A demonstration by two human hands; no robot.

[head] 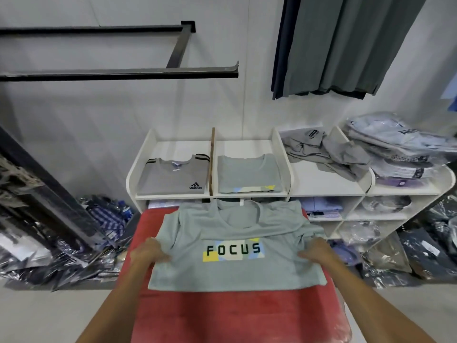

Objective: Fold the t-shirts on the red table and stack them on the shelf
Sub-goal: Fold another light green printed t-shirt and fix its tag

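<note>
— Red table [237, 315] right under the camera, with two bare forearms reaching out over it. What are the hands doing?

— Both are on the green t-shirt [235, 268] that lies face up on the table, the word FOCUS showing. Left hand [148, 253] has its fingers curled round the shirt's left edge; right hand [316, 252] pinches the right edge the same way. Both are gripping cloth, not resting flat.

— So where are we in the job?

— Mid-fold, I'd say. The sides look tucked under already, so the shirt is a neat block with the collar toward the shelf [326, 189]. It is not yet on the shelf.

— And the shelf?

— Just beyond the table. A folded grey shirt [173, 177] sits in the left compartment, and a folded green shirt [249, 173] of the same print sits in the next one. Loose grey clothes [329, 154] lie further right.

— Next move?

— Probably one more fold, or a lift. Either way both hands must keep even tension so the tucked sides don't slip out, then carry it level onto the matching green one.
</note>
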